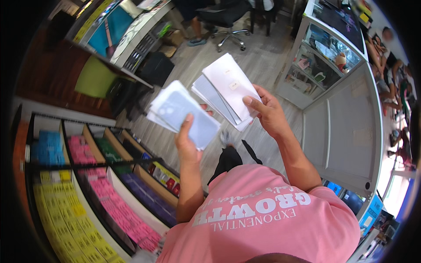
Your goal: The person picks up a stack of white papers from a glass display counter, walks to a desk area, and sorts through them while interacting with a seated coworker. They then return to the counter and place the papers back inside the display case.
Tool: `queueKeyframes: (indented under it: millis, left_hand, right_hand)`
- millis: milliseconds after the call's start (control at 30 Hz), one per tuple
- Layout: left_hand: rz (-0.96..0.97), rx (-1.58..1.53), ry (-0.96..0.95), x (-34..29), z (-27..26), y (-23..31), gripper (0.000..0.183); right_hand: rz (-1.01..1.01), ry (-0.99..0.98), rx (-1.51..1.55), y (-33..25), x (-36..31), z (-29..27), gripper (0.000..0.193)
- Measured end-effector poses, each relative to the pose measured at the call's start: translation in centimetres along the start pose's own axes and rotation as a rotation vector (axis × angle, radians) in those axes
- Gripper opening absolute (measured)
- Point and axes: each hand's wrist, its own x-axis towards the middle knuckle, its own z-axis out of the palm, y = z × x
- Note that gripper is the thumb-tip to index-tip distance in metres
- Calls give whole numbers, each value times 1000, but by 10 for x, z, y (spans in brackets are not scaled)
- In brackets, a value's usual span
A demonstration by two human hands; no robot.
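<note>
My left hand (187, 136) grips a stack of thin, flat white packets (182, 115), thumb on top. The uppermost packet is pale blue-grey and shows a phone-back shape with round camera rings, perhaps a phone case in a sleeve. My right hand (268, 113) pinches a second, fanned stack of flat packets (228, 85) by its near right edge. Its top packet is plain white with two small labels; greyish ones peek out beneath on the left. Both stacks are held in the air above the floor, close together but apart. Most fingers are hidden behind the packets.
A divided rack (109, 184) with rows of yellow, pink, blue and purple packages stands at the left. To the right is a glass-fronted display cabinet (322, 65). Beyond are a desk (140, 30), a wheeled chair (228, 22) and other people's legs (196, 30).
</note>
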Motion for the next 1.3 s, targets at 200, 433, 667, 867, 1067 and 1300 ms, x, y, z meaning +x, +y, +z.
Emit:
queueKeyframes:
  millis: [200, 433, 667, 867, 1067, 1300]
  left_hand:
    - [-83, 48, -61, 193, 3, -1, 66]
    - [-286, 111, -271, 404, 108, -13, 59]
    - [-376, 283, -531, 592, 231, -69, 56]
    - [-277, 287, -814, 686, 382, -126, 51]
    - [-373, 263, -1224, 770, 562, -165, 52]
    - [-480, 68, -1195, 886, 707, -213, 47]
  right_hand:
    - [-47, 214, -173, -29, 154, -52, 46]
    - [-132, 424, -178, -102, 285, -112, 45]
    - [-241, 604, -57, -139, 387, -200, 43]
    - [-361, 712, 233, -205, 450, -258, 50]
    - [-556, 1045, 266, -241, 486, -316, 60]
    - [-669, 1242, 322, -269, 568, -367, 57]
